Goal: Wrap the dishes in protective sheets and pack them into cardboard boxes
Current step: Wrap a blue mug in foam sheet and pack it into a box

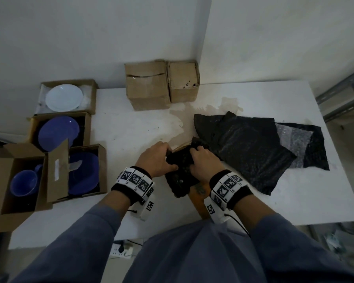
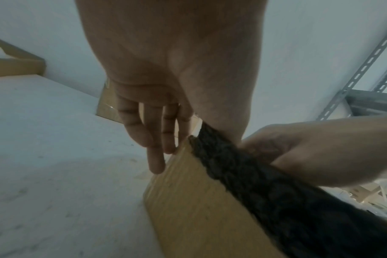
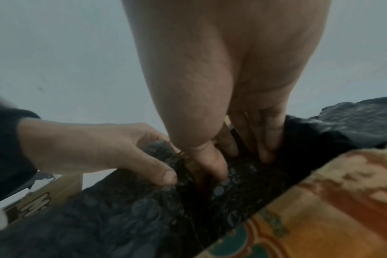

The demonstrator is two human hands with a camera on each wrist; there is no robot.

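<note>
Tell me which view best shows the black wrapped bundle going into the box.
Right wrist: the bundle fills the frame, both hands' fingers pressing into it beside the printed box wall. Head shows it small, between the hands. Left wrist shows only its edge.

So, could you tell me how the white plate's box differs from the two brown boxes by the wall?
The white plate's box is open and shallow, showing the white plate; the two brown boxes are shut and taller. It sits at the table's left edge; they stand against the wall. All are cardboard.
</note>
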